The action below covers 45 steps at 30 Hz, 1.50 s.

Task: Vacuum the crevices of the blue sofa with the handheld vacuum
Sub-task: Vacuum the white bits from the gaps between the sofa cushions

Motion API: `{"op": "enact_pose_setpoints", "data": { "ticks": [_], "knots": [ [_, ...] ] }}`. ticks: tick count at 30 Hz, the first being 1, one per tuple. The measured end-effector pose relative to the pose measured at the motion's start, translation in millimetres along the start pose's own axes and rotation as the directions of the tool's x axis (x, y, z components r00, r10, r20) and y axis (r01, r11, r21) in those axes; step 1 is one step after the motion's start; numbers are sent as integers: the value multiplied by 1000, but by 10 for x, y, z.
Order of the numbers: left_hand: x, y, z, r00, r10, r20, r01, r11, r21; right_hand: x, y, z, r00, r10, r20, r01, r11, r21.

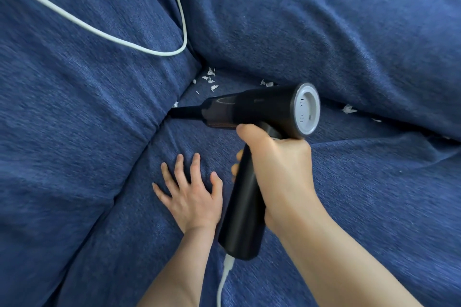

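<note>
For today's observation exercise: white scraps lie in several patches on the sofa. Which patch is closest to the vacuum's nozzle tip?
The single scrap at the left cushion's edge, just above the nozzle tip. The corner cluster and the scraps beyond the vacuum lie farther off.

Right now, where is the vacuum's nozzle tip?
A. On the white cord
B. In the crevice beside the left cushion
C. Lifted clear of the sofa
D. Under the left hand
B: the nozzle of the vacuum reaches into the crevice, with scraps nearby.

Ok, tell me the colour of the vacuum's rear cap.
Light grey rear cap; head view.
</note>
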State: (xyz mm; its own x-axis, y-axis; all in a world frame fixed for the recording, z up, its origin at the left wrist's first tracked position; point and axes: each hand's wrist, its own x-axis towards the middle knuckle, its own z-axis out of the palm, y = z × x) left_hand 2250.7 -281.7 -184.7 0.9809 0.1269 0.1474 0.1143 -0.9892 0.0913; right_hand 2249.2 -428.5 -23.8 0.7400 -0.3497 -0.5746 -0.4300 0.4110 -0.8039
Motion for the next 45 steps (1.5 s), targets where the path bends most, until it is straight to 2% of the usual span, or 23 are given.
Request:
{"op": "enact_pose_setpoints", "data": {
  "ticks": [3, 9, 12, 17, 22, 24, 29, 31, 35, 38, 43, 45],
  "knots": [
    [10, -25, 43, 1000, 0, 13, 0, 1000, 4, 40, -63, -44, 1000, -10, -19, 11, 999, 42],
    [15, -61, 89, 997, 35, -63, -33, 999, 37, 92, -38, 109, 999, -27, -42, 27, 1000, 0],
    [3, -51, 97, 998, 20, -67, -18, 999, 29, 122, -33, 47, 999, -23, -46, 26, 998, 51],
    [-4, -88, 129, 1000, 17, -14, -16, 997, 74, 176, 24, 239, 999, 4, -39, -1, 998, 65],
    [1, -42, 64, 999, 16, -28, -16, 1000, 14, 156, 100, 210, 998, 47, -52, -42, 994, 105],
    [5, -57, 108, 1000, 22, -19, -21, 999, 44, 170, 73, 221, 996, 68, -50, -62, 992, 105],
    [35, -108, 235, 996, 11, -90, -3, 997, 82, 196, -42, 137, 990, 138, 24, -139, 967, 215],
    [19, -83, 173, 997, 45, -65, -41, 997, 61, 162, -7, 102, 989, 143, 23, -145, 970, 194],
    [15, -20, 114, 999, 7, -50, -5, 999, 41, 176, 78, 246, 995, 97, -11, -95, 991, 96],
    [15, -30, 126, 998, 10, -68, -8, 1000, 29, 148, 97, 277, 999, 46, 17, -47, 994, 102],
    [5, -20, 65, 998, 29, -55, -29, 1000, 12, 72, 29, 11, 996, 84, 8, -84, 985, 151],
    [8, -6, 57, 998, 16, -56, -15, 1000, 17, 85, 69, 38, 997, 73, 20, -75, 991, 111]
  ]
}}
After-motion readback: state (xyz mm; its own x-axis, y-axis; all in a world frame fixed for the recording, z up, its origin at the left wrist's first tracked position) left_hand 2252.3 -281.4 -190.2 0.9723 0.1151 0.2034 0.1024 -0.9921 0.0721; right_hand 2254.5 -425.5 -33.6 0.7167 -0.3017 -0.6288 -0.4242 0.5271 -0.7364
